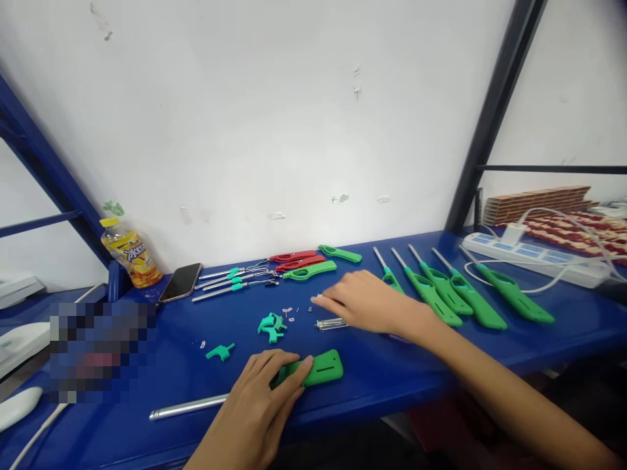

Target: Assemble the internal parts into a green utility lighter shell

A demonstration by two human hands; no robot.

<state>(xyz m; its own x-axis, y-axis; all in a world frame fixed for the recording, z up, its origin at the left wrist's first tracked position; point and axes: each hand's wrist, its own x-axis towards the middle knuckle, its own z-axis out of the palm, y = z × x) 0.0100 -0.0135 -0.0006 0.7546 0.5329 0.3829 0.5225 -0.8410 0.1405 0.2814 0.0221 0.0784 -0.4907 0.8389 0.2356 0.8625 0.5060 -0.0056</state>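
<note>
wall: white, with small peeled spots
surface: blue, shiny, against the wall
left frame: slanted blue bars
right frame: a dark slanted post and a thin dark bar
light: bright and even on the wall
under the surface: dark, hard to see

So the left hand is resting on a green utility lighter lying on the blue surface, its metal tube poking out to the left. Right hand is over by some small silver rods, fingertips near a few tiny bits. Between the hands and the phone there's a little pile of teal triggers, plus one loose trigger nearer the phone side. Further back: metal tubes with wires and red handle shells. Over on the right, five green lighters sit fanned out beside a white power strip.
</note>
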